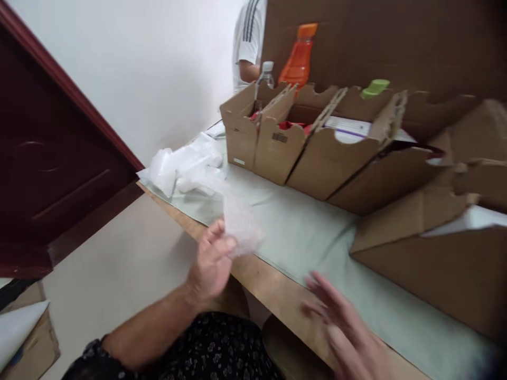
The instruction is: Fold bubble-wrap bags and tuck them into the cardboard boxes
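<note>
A translucent white plastic wrap piece point(241, 224) is pinched between the thumb and fingers of my left hand point(214, 258), over the table's front edge. My right hand point(344, 327) is blurred by motion at the lower right, its fingers apart and nothing in them. More crumpled white plastic wrap point(190, 161) lies at the left end of the table point(293, 232), which has a pale green cover.
A row of cardboard bins point(273, 142) runs along the back and right of the table. Behind it stand an orange bottle point(299, 58) and a clear bottle point(266, 74). Another person's arm point(249, 68) shows behind. A dark red door point(59, 153) is at left.
</note>
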Demonstrator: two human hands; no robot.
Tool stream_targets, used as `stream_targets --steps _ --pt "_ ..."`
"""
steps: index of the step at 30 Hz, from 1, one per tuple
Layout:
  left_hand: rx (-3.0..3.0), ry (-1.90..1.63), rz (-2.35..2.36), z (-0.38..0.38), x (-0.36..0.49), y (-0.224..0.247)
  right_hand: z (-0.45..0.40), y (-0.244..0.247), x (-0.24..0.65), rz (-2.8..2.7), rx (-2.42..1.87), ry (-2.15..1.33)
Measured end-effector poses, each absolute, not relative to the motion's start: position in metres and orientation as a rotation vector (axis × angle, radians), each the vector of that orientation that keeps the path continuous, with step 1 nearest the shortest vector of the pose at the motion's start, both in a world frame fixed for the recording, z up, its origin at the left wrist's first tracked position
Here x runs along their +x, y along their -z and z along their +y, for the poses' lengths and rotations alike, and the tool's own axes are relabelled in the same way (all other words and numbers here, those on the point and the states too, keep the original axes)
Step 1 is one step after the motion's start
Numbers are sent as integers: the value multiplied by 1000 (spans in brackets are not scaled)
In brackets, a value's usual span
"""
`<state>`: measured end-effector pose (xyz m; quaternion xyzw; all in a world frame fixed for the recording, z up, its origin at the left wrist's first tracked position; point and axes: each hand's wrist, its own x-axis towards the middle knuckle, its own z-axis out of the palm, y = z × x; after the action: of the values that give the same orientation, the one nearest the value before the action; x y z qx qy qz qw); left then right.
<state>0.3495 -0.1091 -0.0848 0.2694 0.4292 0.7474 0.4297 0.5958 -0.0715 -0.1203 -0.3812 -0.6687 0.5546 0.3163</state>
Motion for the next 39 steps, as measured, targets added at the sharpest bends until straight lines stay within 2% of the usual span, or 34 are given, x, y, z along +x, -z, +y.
stream_targets --steps 2,4,8,11,14,17,20,24,31,34,39 --pt "496 -1740 985 -117 397 105 -73 126 572 -1356 -1001 -1764" --pt "411 -1575 913 -131 428 116 -68 128 557 -1058 -1062 -1927" --pt "573 -1191 777 -157 431 117 -52 124 576 -1039 -1208 -1897" --pt "774 -1069 927 -163 406 111 -41 116 615 -1494 -1301 -1655" --pt "1123 -1089 1311 -155 386 103 -29 113 646 -1884 -1423 -1181" --pt "1605 -1168 1615 -136 380 99 -22 120 662 -2026 -1484 -667" --pt "2032 -1133 1725 -109 380 106 -26 132 672 -2129 -1474 -328" --pt "2148 -986 1911 -72 373 122 -45 149 684 -2177 -1546 -192" --pt "1789 -790 2038 -26 367 132 -62 154 687 -2068 -1438 -146" --pt "1670 -904 1929 -26 372 124 -57 142 689 -1962 -1345 -61" --pt "1721 -1519 1664 -40 368 95 -50 106 690 -1747 -1190 -11"
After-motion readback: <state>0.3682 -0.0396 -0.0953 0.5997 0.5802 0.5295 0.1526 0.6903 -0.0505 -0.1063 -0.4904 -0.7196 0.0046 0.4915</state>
